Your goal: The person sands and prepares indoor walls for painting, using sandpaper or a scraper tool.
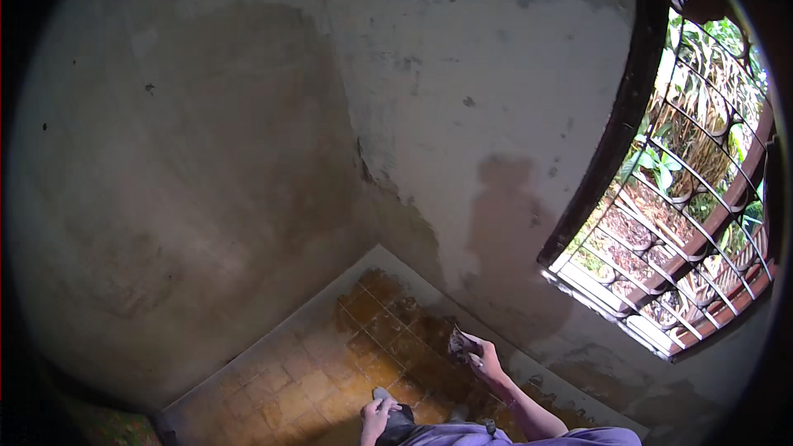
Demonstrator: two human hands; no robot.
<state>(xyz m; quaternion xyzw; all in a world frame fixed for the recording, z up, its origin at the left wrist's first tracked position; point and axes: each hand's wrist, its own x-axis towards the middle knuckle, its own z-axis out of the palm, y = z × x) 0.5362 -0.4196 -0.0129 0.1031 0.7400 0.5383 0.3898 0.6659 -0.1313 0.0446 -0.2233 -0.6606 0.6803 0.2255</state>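
Note:
My right hand [486, 357] reaches out over the tiled floor near the right-hand wall. Its fingers are closed round a dark, mottled object [458, 345] with a thin pointed edge at the top; whether it is a scraper or a rag I cannot make out. Close to my body, my left hand [377, 419] is held beside my dark-clad leg [401, 423], its fingers bent together. A small grey rounded shape [382, 394] shows just beyond those fingers; I cannot tell whether it is in the hand or on the floor behind.
Two stained plaster walls meet in a corner ahead, the right one with a patchy pale coat [462, 91]. Yellow-brown floor tiles [289, 388] bear dark wet-looking patches. A barred window [686, 190] with a dark frame opens onto plants at right. My shadow [508, 239] falls on the wall.

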